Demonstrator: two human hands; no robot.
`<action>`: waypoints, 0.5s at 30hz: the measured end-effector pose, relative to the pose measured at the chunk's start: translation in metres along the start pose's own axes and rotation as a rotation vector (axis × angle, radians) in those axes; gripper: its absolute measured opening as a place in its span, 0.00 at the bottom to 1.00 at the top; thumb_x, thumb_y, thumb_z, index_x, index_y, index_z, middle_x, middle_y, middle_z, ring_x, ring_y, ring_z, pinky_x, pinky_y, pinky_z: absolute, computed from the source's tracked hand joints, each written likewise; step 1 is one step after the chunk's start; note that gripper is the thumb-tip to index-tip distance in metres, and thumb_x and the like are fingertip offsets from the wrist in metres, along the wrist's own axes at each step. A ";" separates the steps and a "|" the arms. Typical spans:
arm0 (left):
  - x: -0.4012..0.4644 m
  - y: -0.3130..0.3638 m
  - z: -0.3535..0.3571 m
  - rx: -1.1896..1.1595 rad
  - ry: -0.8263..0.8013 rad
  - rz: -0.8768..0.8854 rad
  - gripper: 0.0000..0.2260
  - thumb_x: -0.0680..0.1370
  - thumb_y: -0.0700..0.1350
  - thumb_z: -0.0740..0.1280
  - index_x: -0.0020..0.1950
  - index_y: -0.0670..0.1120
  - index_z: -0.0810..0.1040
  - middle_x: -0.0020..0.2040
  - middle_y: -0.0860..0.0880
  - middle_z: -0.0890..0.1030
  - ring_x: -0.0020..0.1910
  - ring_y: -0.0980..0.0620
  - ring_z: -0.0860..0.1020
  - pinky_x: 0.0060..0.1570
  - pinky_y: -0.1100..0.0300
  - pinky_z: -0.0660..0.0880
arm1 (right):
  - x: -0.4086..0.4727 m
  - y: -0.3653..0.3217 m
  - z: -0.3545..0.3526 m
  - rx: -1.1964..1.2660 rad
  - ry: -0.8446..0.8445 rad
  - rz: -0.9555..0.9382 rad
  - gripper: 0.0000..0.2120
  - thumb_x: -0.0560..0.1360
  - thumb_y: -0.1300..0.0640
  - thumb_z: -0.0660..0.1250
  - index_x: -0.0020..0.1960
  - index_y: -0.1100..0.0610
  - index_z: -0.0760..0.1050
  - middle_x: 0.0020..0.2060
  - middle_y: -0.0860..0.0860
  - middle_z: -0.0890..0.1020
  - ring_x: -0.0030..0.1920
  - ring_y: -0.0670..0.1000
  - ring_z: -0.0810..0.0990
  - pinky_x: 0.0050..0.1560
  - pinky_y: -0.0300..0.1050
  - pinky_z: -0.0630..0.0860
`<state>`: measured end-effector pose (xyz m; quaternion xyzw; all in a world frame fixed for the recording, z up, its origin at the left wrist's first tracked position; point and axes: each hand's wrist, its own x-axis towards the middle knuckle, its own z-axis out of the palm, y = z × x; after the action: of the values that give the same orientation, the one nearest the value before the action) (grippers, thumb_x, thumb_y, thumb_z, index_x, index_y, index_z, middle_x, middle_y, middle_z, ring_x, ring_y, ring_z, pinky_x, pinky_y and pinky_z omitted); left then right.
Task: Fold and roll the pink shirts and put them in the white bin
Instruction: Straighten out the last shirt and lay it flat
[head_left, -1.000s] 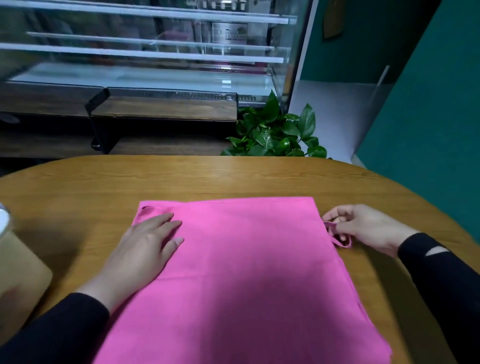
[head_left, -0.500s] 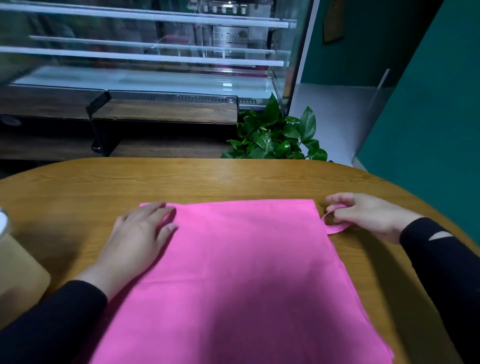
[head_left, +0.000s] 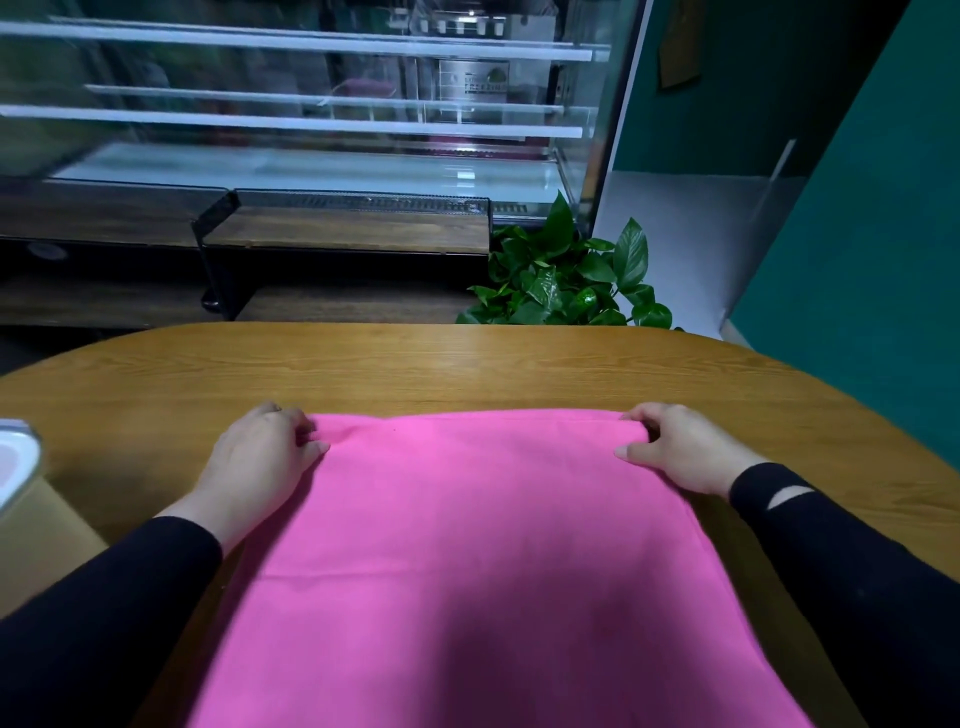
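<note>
A pink shirt (head_left: 478, 545) lies flat on the wooden table (head_left: 467, 364), folded into a long panel that runs toward me. My left hand (head_left: 260, 457) pinches its far left corner, fingers curled over the edge. At the far right corner my right hand (head_left: 675, 447) grips the cloth, with the thumb on top and the fingers curled behind the edge. The far edge is bunched slightly under both hands. A corner of the white bin (head_left: 15, 462) shows at the left edge.
A brown cardboard box (head_left: 36, 540) sits at the near left beside the bin. Behind the table stand a leafy green plant (head_left: 566, 280), a dark wooden shelf unit (head_left: 343, 228) and a glass display case (head_left: 311, 104). A teal wall (head_left: 872, 260) is on the right.
Both hands moved to the far corners of the shirt and took hold of them. The pink strap loop by the right hand is tucked out of sight.
</note>
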<state>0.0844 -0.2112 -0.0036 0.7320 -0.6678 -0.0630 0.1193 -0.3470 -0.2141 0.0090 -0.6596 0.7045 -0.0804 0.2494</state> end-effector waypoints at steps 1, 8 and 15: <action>0.000 0.000 0.000 -0.015 0.016 0.014 0.12 0.76 0.49 0.73 0.55 0.43 0.82 0.46 0.45 0.75 0.49 0.38 0.78 0.49 0.50 0.73 | 0.002 0.001 0.000 0.019 0.001 0.016 0.21 0.75 0.46 0.73 0.66 0.50 0.75 0.54 0.47 0.81 0.51 0.48 0.81 0.54 0.48 0.80; -0.010 0.005 -0.002 -0.321 0.147 0.122 0.08 0.76 0.47 0.73 0.42 0.48 0.75 0.39 0.51 0.77 0.39 0.48 0.75 0.41 0.52 0.69 | 0.006 -0.001 -0.003 0.070 0.056 -0.001 0.12 0.77 0.47 0.71 0.46 0.56 0.77 0.40 0.51 0.83 0.39 0.50 0.79 0.36 0.44 0.74; -0.003 0.007 0.002 -0.472 0.049 -0.024 0.09 0.81 0.48 0.67 0.43 0.47 0.72 0.35 0.47 0.77 0.36 0.49 0.75 0.37 0.53 0.66 | 0.002 -0.001 -0.008 0.439 0.199 0.000 0.08 0.76 0.58 0.74 0.45 0.61 0.77 0.30 0.53 0.74 0.22 0.43 0.67 0.20 0.34 0.62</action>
<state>0.0765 -0.2093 -0.0038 0.6929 -0.6228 -0.2010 0.3027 -0.3499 -0.2182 0.0157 -0.5782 0.6913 -0.2960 0.3163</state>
